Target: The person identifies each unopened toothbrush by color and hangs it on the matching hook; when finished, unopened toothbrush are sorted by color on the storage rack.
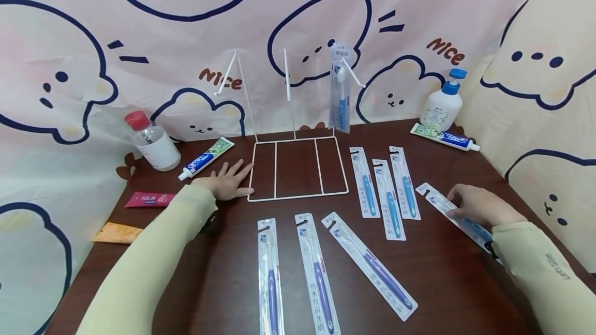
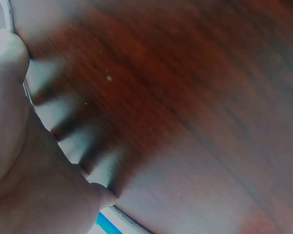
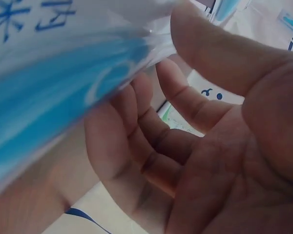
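Observation:
My right hand pinches a blue packaged toothbrush between thumb and fingers at the right of the table. In the right wrist view, the package's blue handle fills the upper left, close to the curled fingers. My left hand lies with fingers spread on the table, at the left edge of a white wire rack. Another blue packaged toothbrush hangs from the rack's right hook. The rack's left hook and middle hook carry nothing.
Several blue packaged toothbrushes lie right of the rack. Three purple ones lie in front. Toothpaste tubes, a pink tube, an orange tube, a red-capped bottle and a blue-topped pump bottle stand or lie around the sides.

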`<action>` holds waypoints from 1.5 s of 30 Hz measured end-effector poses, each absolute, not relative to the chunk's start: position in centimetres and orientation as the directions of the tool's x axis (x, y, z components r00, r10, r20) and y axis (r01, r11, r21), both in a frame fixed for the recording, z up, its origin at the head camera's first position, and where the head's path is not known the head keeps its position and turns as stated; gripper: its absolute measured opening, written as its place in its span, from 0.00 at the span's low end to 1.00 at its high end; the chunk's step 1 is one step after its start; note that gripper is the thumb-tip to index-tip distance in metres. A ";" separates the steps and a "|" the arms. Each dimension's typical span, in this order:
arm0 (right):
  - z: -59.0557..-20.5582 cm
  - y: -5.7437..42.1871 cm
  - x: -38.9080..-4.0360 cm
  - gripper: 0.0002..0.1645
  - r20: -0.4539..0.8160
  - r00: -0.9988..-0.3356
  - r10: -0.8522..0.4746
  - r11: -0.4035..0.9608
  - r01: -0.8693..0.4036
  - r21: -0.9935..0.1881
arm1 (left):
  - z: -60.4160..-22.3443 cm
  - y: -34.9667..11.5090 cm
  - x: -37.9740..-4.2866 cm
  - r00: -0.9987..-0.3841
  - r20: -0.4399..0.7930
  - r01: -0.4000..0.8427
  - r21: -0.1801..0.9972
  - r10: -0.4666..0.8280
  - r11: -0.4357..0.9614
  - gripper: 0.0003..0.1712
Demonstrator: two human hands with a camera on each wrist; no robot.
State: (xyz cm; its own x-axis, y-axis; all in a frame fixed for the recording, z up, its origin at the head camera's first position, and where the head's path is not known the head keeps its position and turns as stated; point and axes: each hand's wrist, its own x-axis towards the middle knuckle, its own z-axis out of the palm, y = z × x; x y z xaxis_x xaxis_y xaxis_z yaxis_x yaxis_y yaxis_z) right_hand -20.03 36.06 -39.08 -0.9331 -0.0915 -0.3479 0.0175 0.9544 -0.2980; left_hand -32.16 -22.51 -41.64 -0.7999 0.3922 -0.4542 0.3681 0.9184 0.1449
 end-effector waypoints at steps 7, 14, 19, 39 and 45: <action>-39.3 36.1 -19.9 0.36 -0.377 -0.925 -0.041 0.947 0.085 -0.310 | -41.6 -22.3 -32.0 -0.802 -0.453 0.362 0.151 0.390 0.920 0.48; -39.1 37.0 -18.4 0.33 -0.363 -0.930 -0.060 0.945 0.064 -0.322 | -41.7 -22.3 -32.0 -0.801 -0.451 0.358 0.165 0.394 0.919 0.48; -37.3 36.4 -17.5 0.25 -0.259 -0.963 -0.079 0.941 0.013 -0.338 | -41.7 -22.6 -32.1 -0.806 -0.448 0.360 0.150 0.387 0.921 0.49; -29.2 23.3 -19.0 0.25 0.319 -0.928 -0.191 0.581 -0.369 -0.726 | -41.7 -22.6 -31.8 -0.810 -0.436 0.345 0.187 0.393 0.920 0.48; -27.7 20.8 -21.3 0.29 0.294 -0.929 -0.226 0.546 -0.371 -0.752 | -41.6 -22.5 -31.9 -0.809 -0.437 0.354 0.173 0.393 0.919 0.48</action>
